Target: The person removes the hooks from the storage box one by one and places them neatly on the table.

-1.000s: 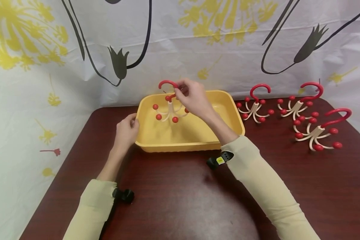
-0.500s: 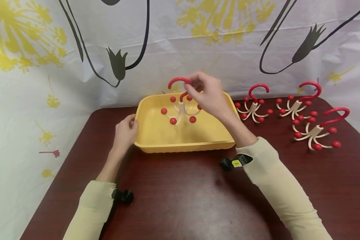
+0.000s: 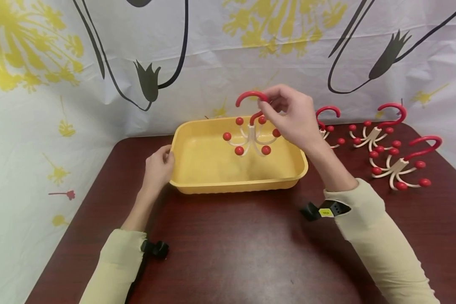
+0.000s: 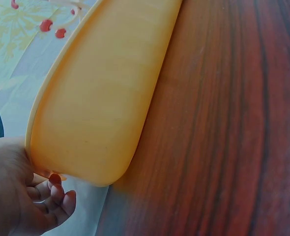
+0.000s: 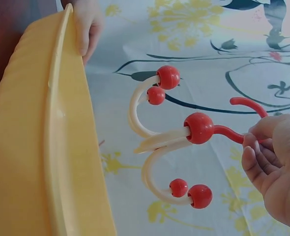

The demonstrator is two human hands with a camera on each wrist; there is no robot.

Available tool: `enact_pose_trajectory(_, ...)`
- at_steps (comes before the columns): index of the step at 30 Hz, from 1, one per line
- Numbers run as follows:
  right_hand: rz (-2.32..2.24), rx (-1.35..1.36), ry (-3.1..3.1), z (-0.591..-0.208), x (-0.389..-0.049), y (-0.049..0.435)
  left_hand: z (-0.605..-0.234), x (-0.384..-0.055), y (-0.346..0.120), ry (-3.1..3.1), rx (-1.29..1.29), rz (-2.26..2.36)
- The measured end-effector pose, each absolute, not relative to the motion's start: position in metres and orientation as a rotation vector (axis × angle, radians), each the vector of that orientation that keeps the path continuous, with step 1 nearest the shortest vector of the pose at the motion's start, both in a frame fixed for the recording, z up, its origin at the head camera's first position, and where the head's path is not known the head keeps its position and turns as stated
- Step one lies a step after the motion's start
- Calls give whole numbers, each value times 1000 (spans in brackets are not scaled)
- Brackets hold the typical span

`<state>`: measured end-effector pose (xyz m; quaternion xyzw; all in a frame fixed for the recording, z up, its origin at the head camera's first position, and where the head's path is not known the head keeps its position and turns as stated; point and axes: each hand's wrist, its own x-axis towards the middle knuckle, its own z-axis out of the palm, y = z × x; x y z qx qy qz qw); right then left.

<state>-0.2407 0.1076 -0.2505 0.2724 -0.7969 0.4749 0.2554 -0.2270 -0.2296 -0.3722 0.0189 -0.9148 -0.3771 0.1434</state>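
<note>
My right hand [image 3: 294,120] pinches the red hook of a multi-arm hook hanger [image 3: 252,134], which hangs upright above the yellow tub [image 3: 232,186]. Curved cream arms spread from its stem, each tipped with a red ball. In the right wrist view the hanger [image 5: 200,129] is apart from the tub wall, and thumb and fingers close on the hook. At the tub's left end, my left hand [image 3: 158,166] grips the rim; the left wrist view shows its fingers [image 4: 56,199] curled by the tub's corner. No object is visible inside the tub.
Several like hangers rest on the dark wooden table [image 3: 228,240] to the right: one at the front [image 3: 399,168], one behind it [image 3: 375,134], and another partly hidden by my right hand [image 3: 328,109]. A patterned white sheet [image 3: 228,55] hangs close behind the table.
My right hand has carried the hanger rightward and slightly up, from over the tub's left part to over its right part. The left hand has stayed at the rim.
</note>
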Motion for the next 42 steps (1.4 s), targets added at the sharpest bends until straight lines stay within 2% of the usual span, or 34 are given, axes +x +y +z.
enact_pose_trajectory(22,1120,603,-2162,-243,-217,177,-373,-227,-230,-2634,38,-1088)
enact_pose_trajectory(42,1074,494,-2234,-254,-203,240,-374,-227,-230,-2621,31,-1083)
